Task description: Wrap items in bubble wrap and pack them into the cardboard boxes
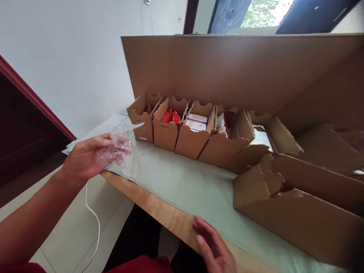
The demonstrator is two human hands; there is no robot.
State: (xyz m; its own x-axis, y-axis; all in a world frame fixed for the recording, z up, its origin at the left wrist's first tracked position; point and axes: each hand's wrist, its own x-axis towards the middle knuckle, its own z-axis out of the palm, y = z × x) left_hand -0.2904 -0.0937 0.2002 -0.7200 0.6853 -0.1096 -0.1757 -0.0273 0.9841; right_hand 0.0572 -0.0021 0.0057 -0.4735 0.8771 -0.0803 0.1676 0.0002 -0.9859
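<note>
My left hand (91, 155) is raised over the table's left end, its fingers closed on a crumpled clear plastic bag (121, 148). My right hand (213, 246) hovers at the table's near edge with its fingers loosely spread and nothing in it. Beyond them stands a row of small cardboard bins (167, 131); some hold red packets (170, 115) and one holds white and purple packets (196, 122).
A pale green sheet (182, 182) covers the wooden table (159, 210). A large open cardboard box (298, 212) sits at the right, and a tall cardboard panel (227, 68) stands behind the bins. A white cable (95, 223) hangs over the floor at the left.
</note>
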